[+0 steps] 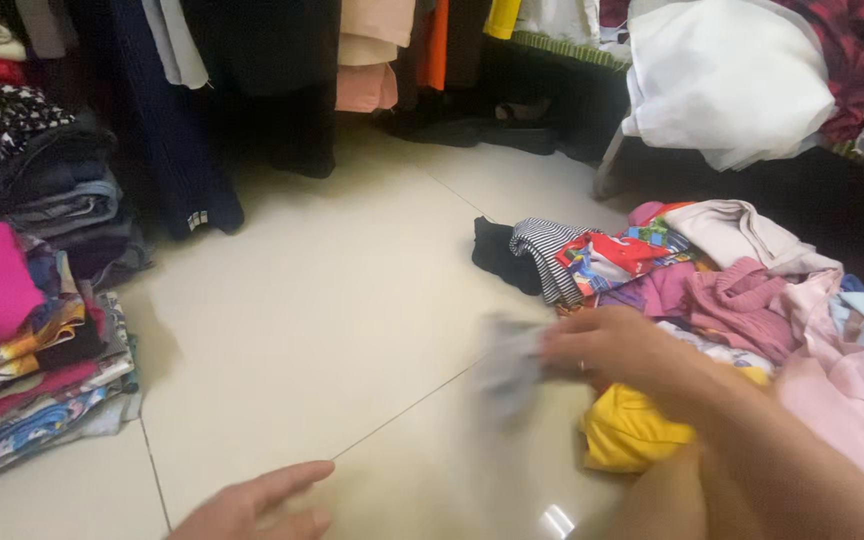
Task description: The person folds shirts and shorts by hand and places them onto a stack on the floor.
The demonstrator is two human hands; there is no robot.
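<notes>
Nearest the camera, the left hand (252,505) is hovering low over the tiled floor (352,320) at the bottom edge of the view, its grip released, fingers loosely extended and holding nothing. The bare tiles in front of it are carrying no garment.

Just beyond, the right hand (602,345) is reaching across from the right, its grip clenched on a small pale grey cloth (512,365). The cloth is blurred by motion, so its kind cannot be told; it is hanging over the floor at the near left edge of the loose heap.

The unsorted heap (732,300) is lying on the floor along the right side, and it is sizeable: a yellow garment (627,430) is sitting just below the right wrist, pink and mauve items are spreading to the right, and a striped piece (542,250) and a dark piece (497,250) are lying at its far left edge.

At the left edge of the floor, a folded stack (32,370) is standing in tidy layers, with a pink item near its top.

Judgement: a good portion appears folded already, yet a large share is remaining in the heap, with one piece in hand.

Farther back, hanging clothes (282,70) are lining the far edge, and a white bundle (727,80) is resting at the upper right.
</notes>
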